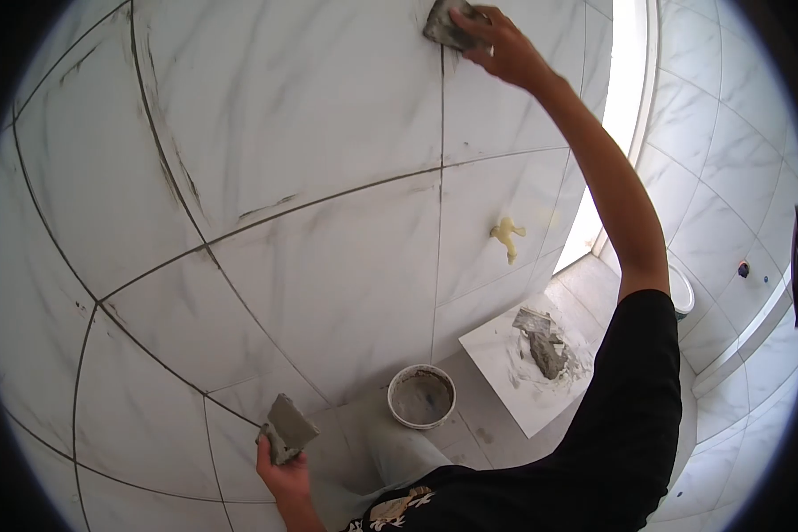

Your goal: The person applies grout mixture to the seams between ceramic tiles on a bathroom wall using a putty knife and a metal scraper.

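Note:
High on the marbled tile wall (328,115), my right hand (510,53) grips a grey, grout-smeared pad (448,25) against the tiles, over the top of a dark vertical joint (442,106). The pad's upper edge runs close to the frame's top. Low on the left, my left hand (285,479) is closed round a flat scraper (288,427) with wet grey grout on its face. Dark grout fills several joints on the left, with smears beside them.
A white bucket (453,396) with grey residue stands on the floor by my leg. To its right, a loose white tile (492,341) carries a heap of grout (545,350) and a flat blade (534,319). A yellow tap (507,238) juts from the wall. Another white bucket (681,291) is partly hidden behind my arm.

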Motion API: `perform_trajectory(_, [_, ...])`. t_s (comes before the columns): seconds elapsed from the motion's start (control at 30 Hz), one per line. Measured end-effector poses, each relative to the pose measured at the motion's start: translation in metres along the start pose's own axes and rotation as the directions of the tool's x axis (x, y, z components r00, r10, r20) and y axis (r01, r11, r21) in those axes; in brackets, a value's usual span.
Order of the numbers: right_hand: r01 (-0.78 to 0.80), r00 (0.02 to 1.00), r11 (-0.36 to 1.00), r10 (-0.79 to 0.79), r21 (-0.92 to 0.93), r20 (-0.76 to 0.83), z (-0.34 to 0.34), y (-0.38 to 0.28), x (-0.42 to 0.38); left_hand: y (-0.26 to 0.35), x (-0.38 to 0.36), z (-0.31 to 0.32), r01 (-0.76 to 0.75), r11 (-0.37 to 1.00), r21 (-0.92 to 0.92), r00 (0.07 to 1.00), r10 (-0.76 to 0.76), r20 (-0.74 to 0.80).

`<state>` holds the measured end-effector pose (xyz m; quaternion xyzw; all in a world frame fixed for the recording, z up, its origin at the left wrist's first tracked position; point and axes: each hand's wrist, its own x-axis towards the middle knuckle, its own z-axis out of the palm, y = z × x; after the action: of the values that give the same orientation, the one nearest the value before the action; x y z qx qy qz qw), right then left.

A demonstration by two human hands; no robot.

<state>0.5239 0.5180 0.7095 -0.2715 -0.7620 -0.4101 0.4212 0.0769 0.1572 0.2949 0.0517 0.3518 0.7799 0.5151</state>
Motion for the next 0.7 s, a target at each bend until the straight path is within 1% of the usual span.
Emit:
perform_trajectory(0.03, [-0.055, 0.998, 0.998, 0.056, -0.044, 0.028, -0.003, -0.008, -0.010, -0.004, 0.002, -0.010, 0.012, 1.000, -0.025, 1.000, -0.012, 0.010])
perform_trajectory(0.07, [-0.051, 0.998, 0.998, 0.053, -0.047, 0.031, -0.012, -0.015, -0.017, -0.007, 0.003, -0.018, 0.030, 0.998, -0.050, 0.999, -0.029, 0.018])
perform_trajectory(0.1, [-0.120, 0.959, 0.977, 0.160, -0.175, 0.235, -0.027, -0.021, -0.022, -0.008, 0.002, -0.020, 0.038, 0.998, -0.057, 0.999, -0.037, 0.018])
perform_trajectory(0.13, [-0.157, 0.869, 0.937, 0.282, -0.312, 0.408, -0.042, -0.023, -0.023, -0.009, 0.000, -0.021, 0.059, 0.996, -0.073, 0.998, -0.061, -0.019])
perform_trajectory(0.17, [-0.110, 0.862, 0.932, 0.262, -0.346, 0.433, -0.055, -0.020, -0.020, -0.010, 0.001, -0.020, 0.077, 0.993, -0.094, 0.996, -0.082, -0.048])
perform_trajectory(0.2, [-0.103, 0.868, 0.929, 0.259, -0.356, 0.425, -0.062, -0.017, -0.009, -0.011, 0.003, -0.020, 0.078, 0.992, -0.104, 0.996, -0.082, -0.034])
perform_trajectory(0.23, [-0.122, 0.936, 0.955, 0.201, -0.269, 0.289, -0.068, -0.011, 0.007, -0.012, 0.006, -0.022, 0.082, 0.993, -0.087, 0.997, -0.082, 0.005])
perform_trajectory(0.27, [-0.125, 0.978, 0.977, 0.150, -0.171, 0.144, -0.073, -0.008, 0.024, -0.012, 0.007, -0.022, 0.082, 0.994, -0.067, 0.996, -0.079, 0.039])
perform_trajectory(0.3, [-0.130, 0.973, 0.984, 0.150, -0.122, 0.173, -0.085, -0.011, 0.053, -0.010, 0.007, -0.017, 0.075, 0.995, -0.071, 0.996, -0.072, 0.044])
perform_trajectory(0.33, [-0.124, 0.977, 0.971, 0.156, -0.206, 0.147, -0.083, -0.005, 0.080, -0.005, 0.006, -0.011, 0.054, 0.997, -0.045, 0.997, -0.052, 0.061])
perform_trajectory(0.37, [0.049, 0.986, 0.953, 0.002, -0.297, 0.170, -0.073, 0.020, 0.103, -0.002, 0.005, -0.009, 0.034, 0.999, -0.017, 0.997, -0.032, 0.076])
perform_trajectory(0.4, [0.112, 0.984, 0.974, -0.082, -0.196, 0.157, -0.070, 0.030, 0.125, -0.001, 0.004, -0.009, 0.026, 1.000, -0.016, 0.997, -0.025, 0.074])
perform_trajectory(0.47, [0.277, 0.957, 0.936, -0.289, -0.217, -0.026, -0.039, 0.063, 0.142, 0.001, 0.004, -0.010, -0.026, 0.999, -0.027, 0.997, 0.028, 0.075])
perform_trajectory(0.5, [0.275, 0.958, 0.937, -0.287, -0.215, -0.026, -0.044, 0.044, 0.142, 0.000, 0.005, -0.014, -0.026, 0.999, -0.024, 0.997, 0.028, 0.074])
perform_trajectory(0.53, [0.031, 0.993, 0.984, -0.011, -0.177, 0.117, -0.052, 0.024, 0.138, -0.003, 0.005, -0.020, -0.015, 1.000, -0.022, 0.999, 0.016, 0.048])
perform_trajectory(0.57, [-0.218, 0.928, 0.960, 0.260, -0.177, 0.267, -0.057, 0.002, 0.128, -0.006, 0.006, -0.025, 0.001, 1.000, -0.019, 1.000, 0.000, 0.019])
perform_trajectory(0.6, [-0.222, 0.923, 0.959, 0.266, -0.178, 0.280, -0.054, -0.006, 0.116, -0.008, 0.007, -0.027, 0.011, 1.000, -0.013, 1.000, -0.011, 0.012])
perform_trajectory(0.67, [-0.248, 0.925, 0.969, 0.238, -0.001, 0.296, -0.045, -0.023, 0.082, -0.009, 0.005, -0.036, 0.076, 0.996, -0.053, 0.997, -0.077, -0.009])
perform_trajectory(0.7, [-0.215, 0.931, 0.977, 0.209, -0.014, 0.299, -0.038, -0.032, 0.061, -0.009, 0.005, -0.035, 0.090, 0.995, -0.041, 0.996, -0.091, -0.017])
